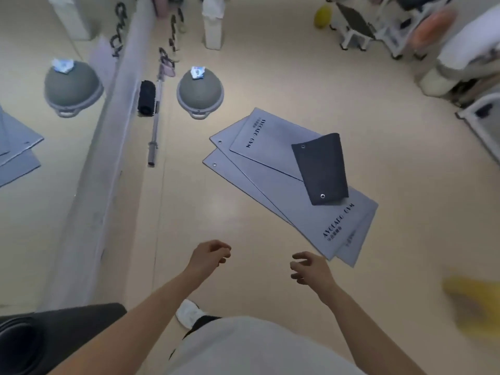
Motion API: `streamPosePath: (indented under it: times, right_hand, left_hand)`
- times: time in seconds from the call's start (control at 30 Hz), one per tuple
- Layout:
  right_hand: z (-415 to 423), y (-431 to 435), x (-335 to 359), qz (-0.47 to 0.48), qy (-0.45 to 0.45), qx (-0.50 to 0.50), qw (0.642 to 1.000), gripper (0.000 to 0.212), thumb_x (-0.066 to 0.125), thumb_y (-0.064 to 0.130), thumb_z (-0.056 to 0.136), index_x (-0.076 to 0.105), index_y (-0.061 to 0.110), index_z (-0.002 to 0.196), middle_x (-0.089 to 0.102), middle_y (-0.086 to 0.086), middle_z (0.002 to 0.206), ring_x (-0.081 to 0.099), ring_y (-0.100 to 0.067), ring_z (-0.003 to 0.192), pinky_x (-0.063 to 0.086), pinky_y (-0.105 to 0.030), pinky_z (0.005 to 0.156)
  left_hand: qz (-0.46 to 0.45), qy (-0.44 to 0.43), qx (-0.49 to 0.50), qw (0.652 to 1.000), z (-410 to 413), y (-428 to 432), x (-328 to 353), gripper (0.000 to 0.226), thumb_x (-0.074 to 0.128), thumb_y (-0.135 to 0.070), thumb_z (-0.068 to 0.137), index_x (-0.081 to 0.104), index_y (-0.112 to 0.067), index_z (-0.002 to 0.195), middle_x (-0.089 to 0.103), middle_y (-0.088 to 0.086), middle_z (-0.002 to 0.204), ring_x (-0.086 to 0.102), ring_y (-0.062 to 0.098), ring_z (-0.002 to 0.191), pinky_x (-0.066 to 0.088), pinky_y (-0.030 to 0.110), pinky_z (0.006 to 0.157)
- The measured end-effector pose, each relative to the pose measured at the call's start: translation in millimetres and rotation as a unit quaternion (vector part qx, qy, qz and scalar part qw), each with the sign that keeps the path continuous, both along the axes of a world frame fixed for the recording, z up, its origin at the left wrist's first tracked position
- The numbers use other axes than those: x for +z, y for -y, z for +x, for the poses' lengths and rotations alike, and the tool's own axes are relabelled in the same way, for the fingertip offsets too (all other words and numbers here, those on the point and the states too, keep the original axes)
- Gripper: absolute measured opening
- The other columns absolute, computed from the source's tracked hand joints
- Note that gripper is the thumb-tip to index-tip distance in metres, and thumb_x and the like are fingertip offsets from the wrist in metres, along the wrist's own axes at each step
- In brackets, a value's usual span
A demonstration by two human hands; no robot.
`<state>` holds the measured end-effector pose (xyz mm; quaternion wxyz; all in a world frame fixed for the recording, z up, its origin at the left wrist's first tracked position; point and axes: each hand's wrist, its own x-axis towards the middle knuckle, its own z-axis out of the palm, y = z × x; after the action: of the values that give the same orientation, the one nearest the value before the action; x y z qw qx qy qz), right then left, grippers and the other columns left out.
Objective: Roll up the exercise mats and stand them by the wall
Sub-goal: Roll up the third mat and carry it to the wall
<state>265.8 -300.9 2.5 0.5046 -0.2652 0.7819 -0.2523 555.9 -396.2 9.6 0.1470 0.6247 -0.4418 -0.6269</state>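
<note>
Both hands are out in front, and neither has anything in it. The left hand (209,257) hangs with its fingers loosely curled in towards the palm, touching nothing. The right hand (311,269) is a shade more open, its fingers bent and slightly apart, gripping nothing either, with bare floor under both.

Just beyond the right hand's fingertips lies the pile of grey mats (270,180). They are flat on the floor and fanned a little, and their near corners almost reach that hand. The top mat's end (320,169) is flipped back on itself, showing a dark underside with a metal eyelet (322,196) at each corner. There is dark lettering on the grey faces. The last word reads "GYM", but the word before it is too warped for me to spell, and the smaller line beneath is unreadable.

Down by the left elbow, low and close, one dark rolled mat (40,336) shows its coiled end. It sits against the foot of the mirrored wall (40,158).

Far ahead of the left hand there is a grey half-ball trainer (200,90) with a crumpled white-and-blue wrapper (197,72) on top. To the left of that are a black foam roller (146,97) and a metal bar (155,125) on the floor, near the mirror. A white shoe (188,311) pokes out below and between the forearms. Off to the right of the right hand there is a yellow blur (470,299), but I cannot tell what it is.
</note>
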Motion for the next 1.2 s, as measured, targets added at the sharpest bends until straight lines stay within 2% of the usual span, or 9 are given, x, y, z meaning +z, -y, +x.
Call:
streamPosePath:
  times: [0.13, 0.33, 0.53, 0.7, 0.87, 0.97, 1.1, 1.2]
  right_hand:
    - [-78.3, -72.8, -0.9, -0.019, 0.007, -0.06, 0.998, 0.017, 0.074, 0.013, 0.091, 0.072, 0.014, 0.109, 0.075, -0.013, 0.09, 0.076, -0.024, 0.074, 0.058, -0.033, 0.068]
    - [-181.9, -170.0, -9.1, -0.035, 0.011, -0.132, 0.991, 0.016, 0.074, 0.012, 0.091, 0.072, 0.016, 0.106, 0.074, -0.004, 0.079, 0.077, -0.023, 0.074, 0.057, -0.033, 0.069]
    - [-255.3, -207.4, -18.7, -0.042, 0.007, -0.204, 0.978, 0.018, 0.075, 0.012, 0.089, 0.072, 0.015, 0.107, 0.074, -0.002, 0.081, 0.076, -0.023, 0.073, 0.055, -0.03, 0.065]
    - [-315.0, -193.9, -28.9, -0.036, 0.01, -0.243, 0.969, 0.018, 0.075, 0.014, 0.09, 0.071, 0.017, 0.106, 0.075, -0.004, 0.088, 0.076, -0.023, 0.075, 0.055, -0.028, 0.066]
    - [-396.0, -155.0, -40.3, -0.021, -0.018, -0.272, 0.962, 0.018, 0.076, 0.015, 0.089, 0.072, 0.02, 0.105, 0.076, 0.001, 0.085, 0.074, -0.014, 0.068, 0.057, -0.034, 0.074]
    - [-448.5, -119.1, -34.9, 0.007, -0.031, -0.259, 0.965, 0.019, 0.076, 0.017, 0.088, 0.072, 0.02, 0.106, 0.076, 0.003, 0.083, 0.073, -0.012, 0.067, 0.057, -0.033, 0.075]
    - [-526.2, -48.2, -25.3, 0.012, -0.047, -0.212, 0.976, 0.019, 0.075, 0.018, 0.089, 0.072, 0.021, 0.107, 0.075, 0.003, 0.084, 0.072, -0.011, 0.068, 0.057, -0.032, 0.074]
    - [-575.4, 9.2, -15.2, 0.008, -0.052, -0.18, 0.982, 0.02, 0.073, 0.017, 0.091, 0.071, 0.02, 0.112, 0.075, 0.0, 0.091, 0.072, -0.014, 0.073, 0.056, -0.027, 0.073]
  left_hand:
    - [0.013, 0.001, -0.062, 0.998, -108.8, -42.4, 0.4, 0.011, 0.067, -0.012, 0.096, 0.077, -0.013, 0.098, 0.079, 0.008, 0.095, 0.07, 0.02, 0.082, 0.052, 0.03, 0.076]
    - [0.036, -0.025, -0.114, 0.993, -268.0, -121.7, 6.1, 0.012, 0.065, -0.008, 0.096, 0.077, -0.008, 0.1, 0.078, 0.014, 0.097, 0.07, 0.02, 0.078, 0.053, 0.029, 0.072]
    - [0.031, -0.023, -0.25, 0.967, -366.7, -135.6, 23.3, 0.014, 0.065, -0.01, 0.097, 0.078, -0.01, 0.103, 0.079, 0.01, 0.097, 0.071, 0.015, 0.081, 0.053, 0.026, 0.077]
    - [0.044, -0.011, -0.226, 0.973, -432.7, -107.7, 10.2, 0.016, 0.062, -0.012, 0.099, 0.078, -0.008, 0.101, 0.078, 0.012, 0.097, 0.071, 0.022, 0.085, 0.056, 0.035, 0.086]
    - [0.065, -0.044, -0.243, 0.967, -527.7, -47.7, -12.0, 0.021, 0.06, -0.017, 0.101, 0.078, -0.006, 0.1, 0.079, 0.012, 0.098, 0.072, 0.021, 0.086, 0.056, 0.032, 0.083]
    - [0.078, -0.041, -0.268, 0.96, -593.9, 0.3, -22.8, 0.02, 0.063, -0.017, 0.099, 0.078, -0.005, 0.101, 0.078, 0.015, 0.1, 0.07, 0.019, 0.083, 0.054, 0.027, 0.078]
    - [0.07, -0.056, -0.291, 0.953, -680.2, 68.4, -33.6, 0.017, 0.063, -0.017, 0.099, 0.077, -0.007, 0.101, 0.078, 0.014, 0.099, 0.068, 0.021, 0.084, 0.051, 0.03, 0.08]
    - [0.059, -0.049, -0.288, 0.955, -724.8, 116.1, -39.7, 0.018, 0.063, -0.019, 0.099, 0.077, -0.008, 0.1, 0.078, 0.014, 0.1, 0.068, 0.021, 0.083, 0.052, 0.03, 0.079]
